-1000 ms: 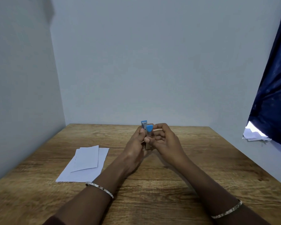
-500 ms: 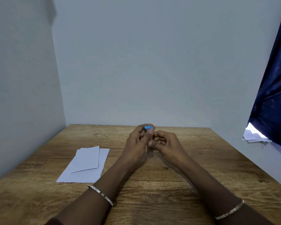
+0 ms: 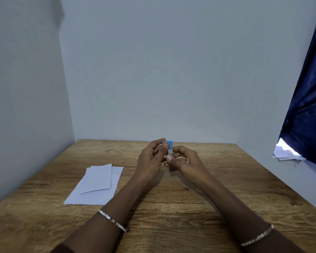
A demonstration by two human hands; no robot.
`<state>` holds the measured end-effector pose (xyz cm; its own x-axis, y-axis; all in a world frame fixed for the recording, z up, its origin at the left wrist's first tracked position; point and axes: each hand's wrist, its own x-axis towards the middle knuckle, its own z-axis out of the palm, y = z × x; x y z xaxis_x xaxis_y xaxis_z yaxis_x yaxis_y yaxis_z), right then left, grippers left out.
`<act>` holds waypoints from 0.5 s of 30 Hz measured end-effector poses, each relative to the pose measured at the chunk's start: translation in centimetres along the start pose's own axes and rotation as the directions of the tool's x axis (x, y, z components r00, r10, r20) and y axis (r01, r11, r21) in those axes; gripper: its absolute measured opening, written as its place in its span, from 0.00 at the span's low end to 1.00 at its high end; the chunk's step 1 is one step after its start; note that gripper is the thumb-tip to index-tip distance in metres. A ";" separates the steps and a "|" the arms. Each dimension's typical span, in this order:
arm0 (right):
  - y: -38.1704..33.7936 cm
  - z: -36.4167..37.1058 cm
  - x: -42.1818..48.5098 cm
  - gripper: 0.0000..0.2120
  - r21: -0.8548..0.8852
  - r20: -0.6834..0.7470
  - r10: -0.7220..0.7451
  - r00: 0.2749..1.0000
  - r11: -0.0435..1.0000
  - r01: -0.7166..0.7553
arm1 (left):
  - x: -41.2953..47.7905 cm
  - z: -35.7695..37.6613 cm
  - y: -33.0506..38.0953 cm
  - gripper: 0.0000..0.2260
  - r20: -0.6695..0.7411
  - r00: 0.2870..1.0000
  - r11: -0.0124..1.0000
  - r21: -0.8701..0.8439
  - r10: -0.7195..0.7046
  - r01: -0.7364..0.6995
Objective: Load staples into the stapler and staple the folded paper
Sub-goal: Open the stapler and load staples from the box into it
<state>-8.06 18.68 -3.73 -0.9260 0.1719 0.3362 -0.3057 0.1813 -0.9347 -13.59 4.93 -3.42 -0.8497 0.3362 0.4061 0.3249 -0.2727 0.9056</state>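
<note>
Seemingly mid-loading, my left hand [image 3: 150,161] and right hand [image 3: 185,161] both pinch the stapler [image 3: 168,144]; next I'd close it, then fetch the folded paper [image 3: 98,179].

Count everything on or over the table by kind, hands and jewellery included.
stapler: 1
papers: 2, folded paper on sheet
hands: 2, left hand, right hand
bracelets: 2
Total: 7
</note>
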 end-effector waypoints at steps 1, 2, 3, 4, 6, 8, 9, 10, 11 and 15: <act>0.0 0.0 -0.1 0.11 -0.041 -0.035 0.004 0.999 0.999 -0.005 | 0.0 -0.1 0.0 0.11 -0.030 0.999 1.000 0.025 0.011 -0.010; 0.0 -0.1 -0.1 0.11 -0.129 -0.079 -0.021 0.997 0.992 0.011 | 0.0 -0.2 0.0 0.10 -0.066 0.997 0.997 0.067 0.038 -0.033; 0.0 -0.3 -0.1 0.10 -0.262 -0.121 -0.075 0.990 0.964 0.041 | 0.0 -0.4 0.0 0.10 -0.108 0.990 0.987 0.145 0.085 -0.069; 0.0 -0.4 -0.2 0.10 -0.404 -0.148 -0.142 0.979 0.912 0.071 | -0.1 -0.7 0.1 0.10 -0.145 0.979 0.962 0.251 0.145 -0.105; -0.2 -0.5 -0.3 0.10 -0.570 -0.157 -0.223 0.962 0.816 0.096 | -0.2 -1.2 0.2 0.08 -0.188 0.952 0.901 0.407 0.242 -0.148; -0.5 -0.5 -0.7 0.10 -0.621 -0.147 -0.199 0.969 0.781 0.066 | -0.4 -1.7 0.4 0.06 -0.220 0.932 0.867 0.473 0.288 -0.157; -0.6 -0.5 -0.9 0.11 -0.645 -0.137 -0.184 0.973 0.762 0.053 | -0.5 -1.9 0.5 0.06 -0.234 0.924 0.855 0.495 0.301 -0.153; -0.7 -0.3 -1.2 0.11 -0.669 -0.127 -0.173 0.977 0.742 0.044 | -0.7 -2.1 0.7 0.07 -0.243 0.920 0.844 0.516 0.309 -0.147; -0.7 -0.2 -1.3 0.11 -0.687 -0.121 -0.162 0.979 0.726 0.035 | -0.9 -2.3 0.7 0.08 -0.245 0.917 0.832 0.536 0.315 -0.143; -0.9 0.9 -2.3 0.13 -0.741 -0.098 -0.101 0.990 0.671 -0.005 | -2.2 -2.7 1.0 0.09 -0.241 0.920 0.809 0.575 0.309 -0.121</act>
<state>-5.87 17.27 -3.76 -0.8641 0.2469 0.4386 -0.0361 0.8387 -0.5434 -12.57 1.47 -3.74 -0.7816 0.0085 0.6237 0.6044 0.2573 0.7540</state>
